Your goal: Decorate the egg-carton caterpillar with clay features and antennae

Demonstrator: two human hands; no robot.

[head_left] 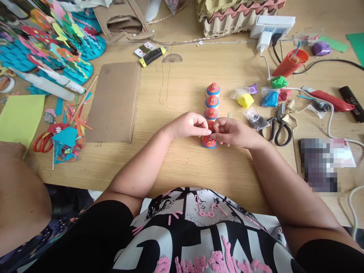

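A row of several small red domed figures (212, 101) with yellow smiling faces and blue rims runs away from me down the middle of the table. Over the near end of this row, my left hand (190, 125) is closed in a pinch, thumb and index finger pressed together. My right hand (234, 132) meets it from the other side, its fingers curled and pinched too. Whatever lies between the fingertips is too small to make out. Just below them sits the nearest red figure (209, 143); the one behind it is partly covered by my fingers.
Right: clay packets (270, 98), black-handled scissors (280, 127), a red cup (291, 62), a red-handled cutter (331, 99) and a white cable. Left: a cardboard sheet (113, 102), paper scraps (66, 140), red scissors (44, 142), glue bottles (51, 85) and another person's arm (22, 201). Egg trays (233, 19) stand behind.
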